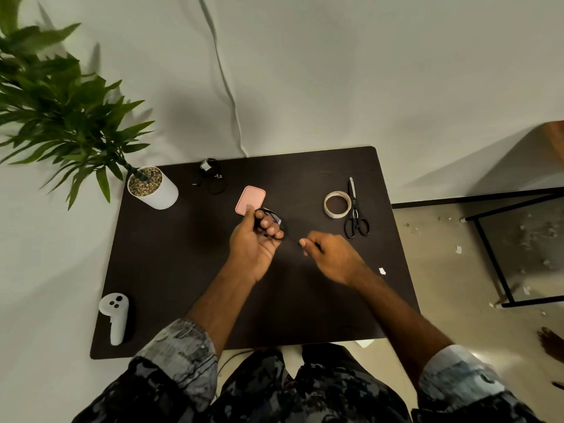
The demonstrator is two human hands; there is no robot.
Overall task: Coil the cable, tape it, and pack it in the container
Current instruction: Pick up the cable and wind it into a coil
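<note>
My left hand (254,242) grips a small coil of thin black cable (276,219) over the middle of the dark table (171,270). A straight run of that cable stretches right to my right hand (331,254), which pinches its free end. Just behind the coil lies a small pink container (248,198), flat on the table. A roll of beige tape (337,205) sits to the right, with black-handled scissors (355,213) beside it.
A white pot with a green plant (152,187) stands at the table's back left corner. Another bundled black cable (212,175) lies near the back edge. A white controller (116,315) rests at the front left. A small white scrap (382,271) lies near the right edge.
</note>
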